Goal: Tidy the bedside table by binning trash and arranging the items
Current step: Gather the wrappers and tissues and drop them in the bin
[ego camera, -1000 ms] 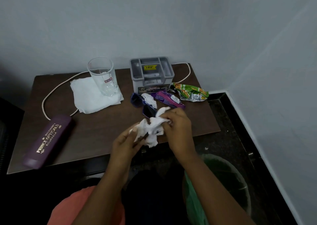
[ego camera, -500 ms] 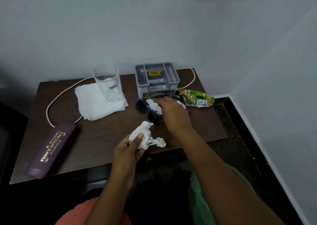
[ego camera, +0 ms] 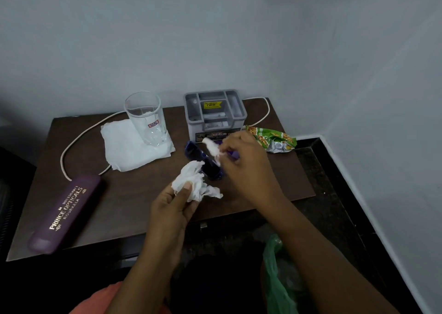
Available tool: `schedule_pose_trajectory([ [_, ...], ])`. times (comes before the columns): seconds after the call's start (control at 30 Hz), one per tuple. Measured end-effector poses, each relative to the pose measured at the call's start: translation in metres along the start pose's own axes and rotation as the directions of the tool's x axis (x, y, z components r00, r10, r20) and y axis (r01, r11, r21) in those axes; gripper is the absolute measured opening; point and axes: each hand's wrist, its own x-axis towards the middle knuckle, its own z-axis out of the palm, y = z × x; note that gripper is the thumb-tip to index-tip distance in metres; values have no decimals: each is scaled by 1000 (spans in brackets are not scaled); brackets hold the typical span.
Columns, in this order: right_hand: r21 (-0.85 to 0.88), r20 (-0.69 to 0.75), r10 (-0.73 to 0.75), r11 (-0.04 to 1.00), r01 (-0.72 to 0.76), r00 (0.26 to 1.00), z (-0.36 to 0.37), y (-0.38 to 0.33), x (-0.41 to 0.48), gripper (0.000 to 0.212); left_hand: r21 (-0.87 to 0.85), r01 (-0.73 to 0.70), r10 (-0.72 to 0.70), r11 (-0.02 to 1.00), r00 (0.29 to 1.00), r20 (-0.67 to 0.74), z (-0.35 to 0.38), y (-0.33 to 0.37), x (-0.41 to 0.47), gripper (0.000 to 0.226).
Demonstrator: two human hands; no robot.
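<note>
At the fingertips of the right grip (ego camera: 246, 167), a small tissue scrap (ego camera: 211, 147) is pinched just over the sunglasses (ego camera: 210, 170); the left grip (ego camera: 172, 208) squeezes a tissue wad (ego camera: 195, 184) beside it. Lift slowly — don't tug the sunglasses — then drop both in the bin (ego camera: 275, 270) below.

- Scrap (ego camera: 211, 147) pinched by the right hand (ego camera: 246, 167), just in front of the organizer (ego camera: 215, 112): motion-blurred.
- Wrapper (ego camera: 235, 155) there: mostly under that hand.
- Sunglasses (ego camera: 191, 148): partly behind the tissue (ego camera: 193, 182) in the left hand (ego camera: 172, 208).
- Organizer's front label: unreadable.
- Bag (ego camera: 275, 280), well in front: cut by the bottom edge.
</note>
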Motion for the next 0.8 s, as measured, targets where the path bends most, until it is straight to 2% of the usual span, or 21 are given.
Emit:
schedule_pose_trajectory([
  [0.07, 123, 139, -20, 992, 2, 990, -19, -8, -16, 7, 22, 6, -8, 1000, 998, 69, 16, 3, -9, 28],
  [0.13, 146, 209, -30, 989, -1, 978, -35, -7, -34, 11, 59, 14, -24, 998, 984, 176, 34, 3, -22, 28],
  [0.2, 130, 151, -24, 992, 4, 988, -51, -1, -52, 14, 92, 29, -53, 995, 963, 262, 51, -5, -36, 26],
  [0.33, 54, 42, 52, 997, -55, 998, -80, 25, -95, 32, 178, 127, -178, 976, 933, 314, 77, -40, -54, 18],
  [0.43, -32, -1, 167, 985, -167, 986, -98, 56, -140, 31, 396, 174, -312, 902, 895, 317, 92, -81, -60, 15],
  [0.53, -91, -1, 356, 931, -354, 935, -110, 87, -187, 32, 690, 126, -489, 713, 794, 360, 105, -131, -64, 23],
  [0.6, -141, -7, 436, 891, -432, 900, -110, 108, -214, 30, 819, 51, -600, 572, 706, 375, 114, -151, -65, 46],
  [0.67, -200, 128, 536, 838, -507, 835, -104, 125, -235, 36, 921, -32, -689, 389, 653, 314, 117, -163, -63, 71],
  [0.7, -262, 210, 591, 801, -538, 779, -99, 129, -242, 40, 955, -85, -714, 284, 646, 271, 116, -167, -60, 75],
  [0.73, -306, 242, 602, 791, -529, 761, -95, 135, -247, 41, 972, -127, -730, 197, 643, 232, 113, -169, -57, 73],
  [0.77, -350, 219, 585, 794, -496, 781, -93, 137, -248, 37, 978, -163, -728, 134, 653, 209, 110, -169, -55, 67],
  [0.8, -350, 182, 548, 812, -467, 817, -90, 138, -247, 32, 977, -178, -700, 114, 684, 206, 108, -168, -54, 61],
])
